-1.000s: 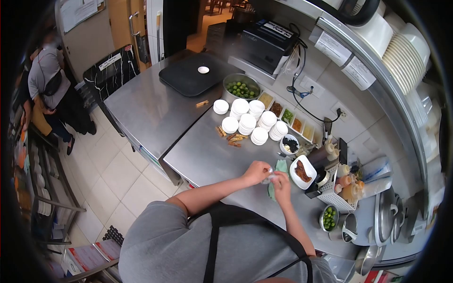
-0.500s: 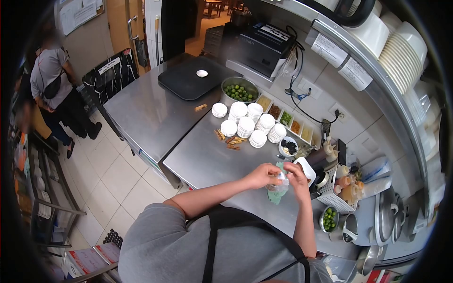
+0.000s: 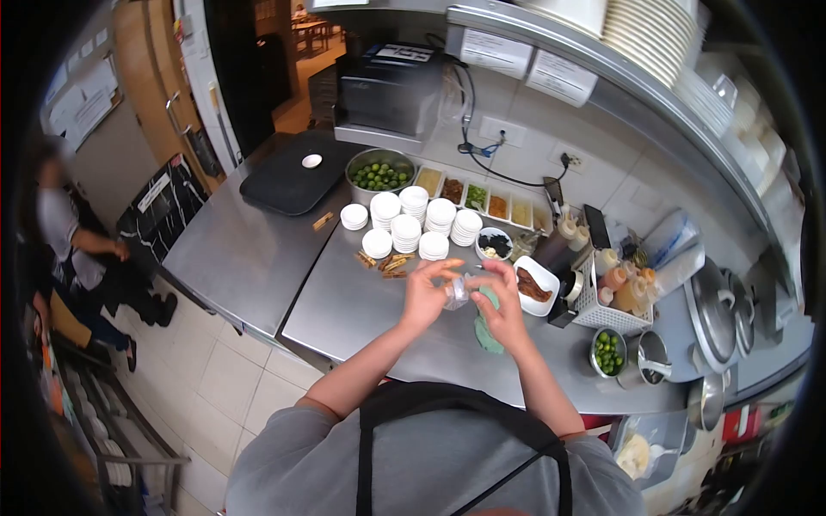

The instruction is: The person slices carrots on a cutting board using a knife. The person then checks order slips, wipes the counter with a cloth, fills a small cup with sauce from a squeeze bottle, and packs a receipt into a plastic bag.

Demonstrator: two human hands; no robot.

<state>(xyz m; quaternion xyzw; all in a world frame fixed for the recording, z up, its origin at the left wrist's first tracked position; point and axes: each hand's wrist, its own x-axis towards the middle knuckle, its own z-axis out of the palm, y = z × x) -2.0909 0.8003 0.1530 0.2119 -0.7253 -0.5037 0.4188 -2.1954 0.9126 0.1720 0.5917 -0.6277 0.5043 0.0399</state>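
A small clear plastic bag (image 3: 457,293) is held between my two hands above the steel counter (image 3: 361,322). My left hand (image 3: 428,291) pinches its left side, with the fingers pointing right. On the bag's other side, my right hand (image 3: 502,297) has bent fingers; whether they grip the bag is hard to make out. A green cloth (image 3: 488,331) lies beneath, partly hidden by my right hand. Beyond my hands stand several stacks of small white dishes (image 3: 406,230), with wooden clothespins (image 3: 393,263) beside them. A white dish of brown food (image 3: 535,286) is right of my right hand.
A pot of green limes (image 3: 379,172) and a row of ingredient trays (image 3: 476,197) line the back. A basket of bottles (image 3: 613,303) and a bowl of limes (image 3: 608,353) stand right. A black tray (image 3: 292,182) lies left. A person (image 3: 82,241) stands far left.
The camera view has swung right. My hands have risen with the plastic bag and now sit closer to the dish stacks. The person at the far left has shifted posture, an arm now reaching forward.
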